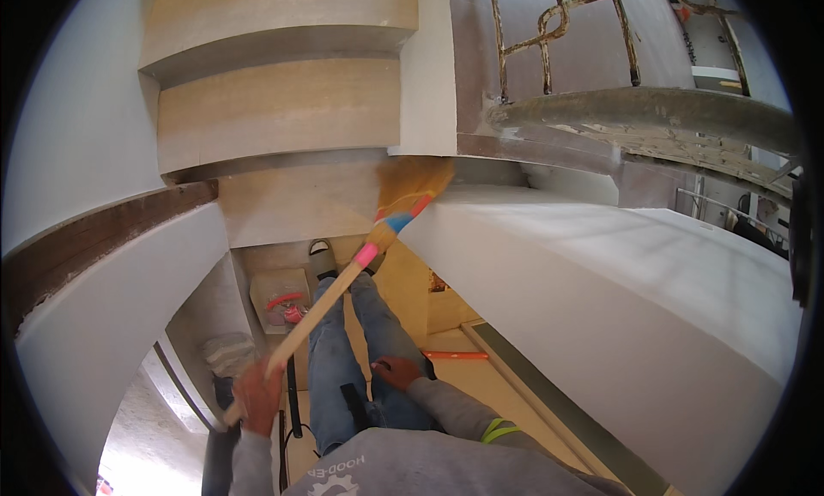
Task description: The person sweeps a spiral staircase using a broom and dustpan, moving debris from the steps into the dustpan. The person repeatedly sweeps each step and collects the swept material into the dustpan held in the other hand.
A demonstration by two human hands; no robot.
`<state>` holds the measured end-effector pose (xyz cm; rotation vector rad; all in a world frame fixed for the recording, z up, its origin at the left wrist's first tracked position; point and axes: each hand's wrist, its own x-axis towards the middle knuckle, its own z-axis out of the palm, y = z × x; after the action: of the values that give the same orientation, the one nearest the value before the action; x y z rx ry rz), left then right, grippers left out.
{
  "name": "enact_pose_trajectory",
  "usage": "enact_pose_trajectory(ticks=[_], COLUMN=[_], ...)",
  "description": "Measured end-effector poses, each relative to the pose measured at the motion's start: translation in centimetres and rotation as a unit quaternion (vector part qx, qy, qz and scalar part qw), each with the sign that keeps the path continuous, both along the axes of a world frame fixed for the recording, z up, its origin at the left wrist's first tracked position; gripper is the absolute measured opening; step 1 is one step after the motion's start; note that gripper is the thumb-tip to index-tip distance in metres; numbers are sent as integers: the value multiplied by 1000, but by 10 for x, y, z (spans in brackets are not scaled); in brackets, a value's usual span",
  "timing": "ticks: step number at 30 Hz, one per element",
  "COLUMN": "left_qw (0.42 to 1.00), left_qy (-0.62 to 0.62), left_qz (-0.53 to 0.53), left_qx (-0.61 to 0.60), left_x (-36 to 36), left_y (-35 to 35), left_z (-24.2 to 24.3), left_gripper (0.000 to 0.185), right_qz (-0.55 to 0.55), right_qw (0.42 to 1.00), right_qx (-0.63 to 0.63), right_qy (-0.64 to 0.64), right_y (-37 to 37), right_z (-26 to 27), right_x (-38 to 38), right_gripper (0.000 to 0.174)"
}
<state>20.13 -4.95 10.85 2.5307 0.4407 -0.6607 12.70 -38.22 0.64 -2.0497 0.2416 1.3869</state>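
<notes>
My left hand (258, 393) is closed around the wooden handle of a straw broom (331, 290) at the lower left. The handle slants up and to the right, with pink and blue bands near the brush. The broom's brown bristles, slightly blurred, lie at the right end of a beige stair step (290, 200), close to the foot of the white side wall. Over my right thigh rests my right hand (397, 372), its fingers partly curled and not on the broom. My feet stand below that step.
More steps (277, 103) rise ahead. A white ledge (579, 238) runs along the right, below a rusty metal railing (560, 45). On the left is a wall with a dark brown band (116, 222). A bin (261, 290) with red and pink items stands left of my feet.
</notes>
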Motion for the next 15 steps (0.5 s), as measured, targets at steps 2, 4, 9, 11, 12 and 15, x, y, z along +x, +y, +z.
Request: enact_pose_trajectory(ticks=[2,4,9,11,12,15], left_qw=[999,997,986,988,992,981], left_qy=[6,6,-129,-121,-88,-12], left_qz=[-32,-73,-104,-91,-87,120], left_qx=[-4,6,-25,-32,-31,-151], left_x=[46,98,182,172,158,101], left_y=[-4,-2,-31,-36,-33,-17], left_z=[-21,-42,-106,-124,-129,-139], left_gripper=[34,36,36,37,37,40], right_qz=[-3,5,23,23,13,-20], right_qw=[1000,1000,999,999,999,999], right_qx=[-4,-18,-26,-29,-20,-18], right_qy=[9,20,-16,-12,-25,-24], right_y=[4,9,18,19,18,18], right_z=[2,3,9,13,16,20], right_x=[1,3,9,11,12,17], right_gripper=[44,43,41,40,40,40])
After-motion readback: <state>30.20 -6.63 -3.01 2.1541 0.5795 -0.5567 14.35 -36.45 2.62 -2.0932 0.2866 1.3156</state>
